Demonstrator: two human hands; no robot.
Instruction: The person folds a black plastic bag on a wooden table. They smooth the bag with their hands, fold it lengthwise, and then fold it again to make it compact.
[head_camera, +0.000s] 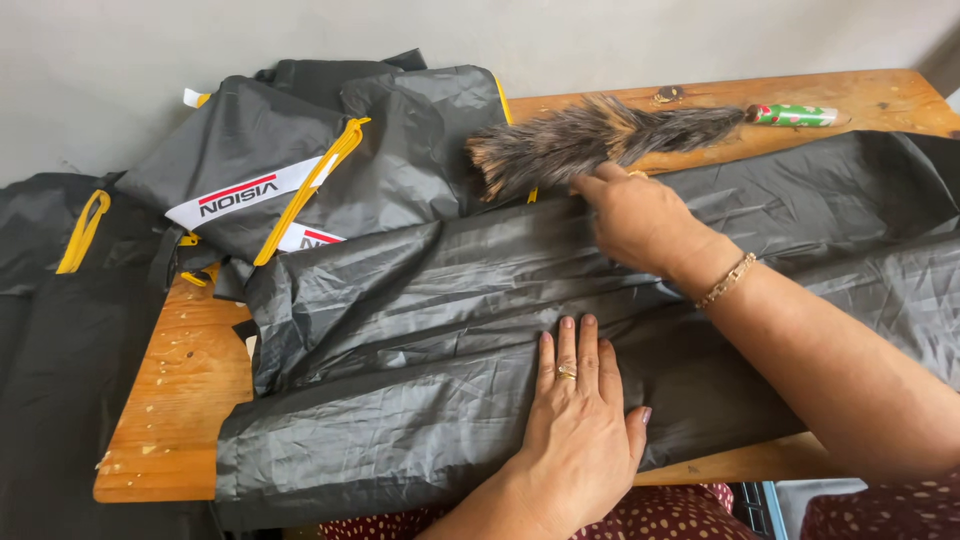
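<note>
A long piece of crinkled dark grey fabric (420, 330) lies folded across a wooden table (180, 400). My left hand (580, 420) presses flat on its near part, fingers together, a ring on one finger. My right hand (640, 220), with a gold bracelet at the wrist, rests on the fabric's far edge. Its fingers bend downward next to the feathers of a brown feather duster (590, 140). Its fingertips are hidden, so a grip on the fabric cannot be made out. The duster lies on the table with its green patterned handle (795, 115) pointing right.
A heap of dark grey fabric bags with yellow straps and a white band (300, 160) sits at the table's back left. More black fabric (50, 330) hangs off the left side. A grey wall stands behind the table.
</note>
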